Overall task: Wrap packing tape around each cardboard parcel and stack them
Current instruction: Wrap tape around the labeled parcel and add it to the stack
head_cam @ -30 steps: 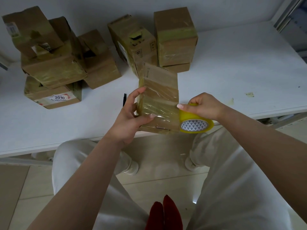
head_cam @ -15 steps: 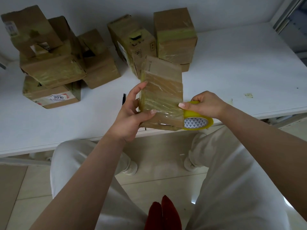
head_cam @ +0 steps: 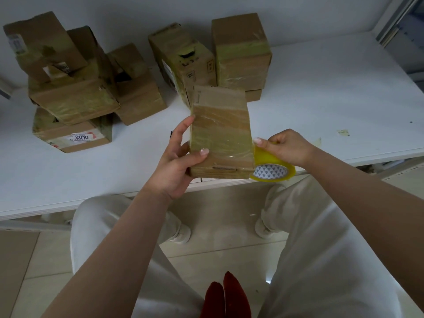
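head view is showing a brown cardboard parcel, its middle banded with glossy yellowish tape, standing upright above the near edge of the white table. the left hand is gripping its left side, thumb lying across the front and fingers reaching behind. the right hand is pinching a yellow tape roll just beside the parcel's lower right corner, touching it. other taped parcels are sitting piled at the table's back.
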